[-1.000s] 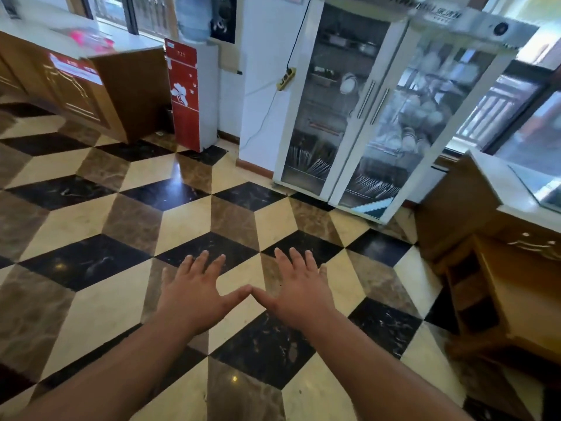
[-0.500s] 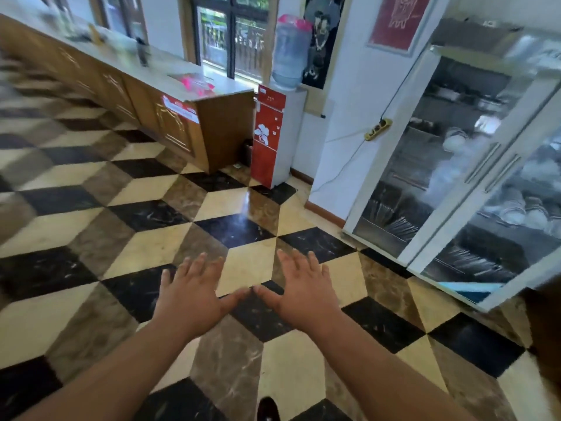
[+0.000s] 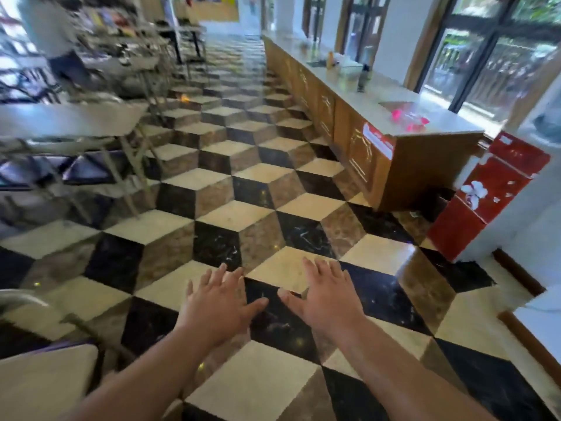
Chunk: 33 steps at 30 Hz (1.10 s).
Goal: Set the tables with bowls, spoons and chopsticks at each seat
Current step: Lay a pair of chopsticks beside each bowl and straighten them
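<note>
Above the checkered floor [image 3: 230, 214], the left hand [image 3: 217, 302] and right hand [image 3: 326, 294] were held out flat, fingers spread and holding nothing, thumbs close together, while a table [image 3: 69, 120] stood well off to the left.

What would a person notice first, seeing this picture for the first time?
The cube-pattern floor fills the middle. The left hand and right hand spread open and empty above it, bottom centre. A long wooden counter runs along the right, a red dispenser at its near end.
</note>
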### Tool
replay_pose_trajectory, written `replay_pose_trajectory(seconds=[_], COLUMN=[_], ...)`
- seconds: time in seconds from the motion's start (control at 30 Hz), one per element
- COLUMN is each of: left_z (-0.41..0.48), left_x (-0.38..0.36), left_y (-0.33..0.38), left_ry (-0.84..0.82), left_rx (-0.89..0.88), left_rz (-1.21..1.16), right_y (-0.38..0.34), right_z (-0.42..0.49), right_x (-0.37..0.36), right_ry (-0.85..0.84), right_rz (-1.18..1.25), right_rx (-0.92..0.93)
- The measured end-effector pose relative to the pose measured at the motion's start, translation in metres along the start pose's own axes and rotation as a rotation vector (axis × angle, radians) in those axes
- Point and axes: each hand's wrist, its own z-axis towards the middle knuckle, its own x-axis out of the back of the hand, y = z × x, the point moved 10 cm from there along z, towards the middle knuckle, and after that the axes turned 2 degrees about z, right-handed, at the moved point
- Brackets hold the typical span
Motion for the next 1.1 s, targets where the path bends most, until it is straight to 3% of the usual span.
replay_pose_trajectory(seconds=[0.27, 0.57, 0.9, 1.1], left_z=[0.090, 0.222, 0.349, 0.412], left_x=[0.001, 0.019, 0.081, 0.097], left_y=[-0.144, -0.291, -0.431, -0.534], left_ry=[0.050, 0.084, 0.106, 0.109], left_rx=[0.392, 0.486, 0.576, 0.776], left_rz=[-0.160, -0.262, -0.263, -0.244], right_y=[-0.125, -0.257, -0.363, -0.474], right_z=[0.163, 0.345, 0.538, 0.677], right_x=[-0.010, -0.022, -0.036, -0.054], right_ry=[-0.128, -0.200, -0.247, -0.251], right_rz=[-0.060, -0.207, -0.168, -0.114], right_rx=[0.284, 0.399, 0.463, 0.657])
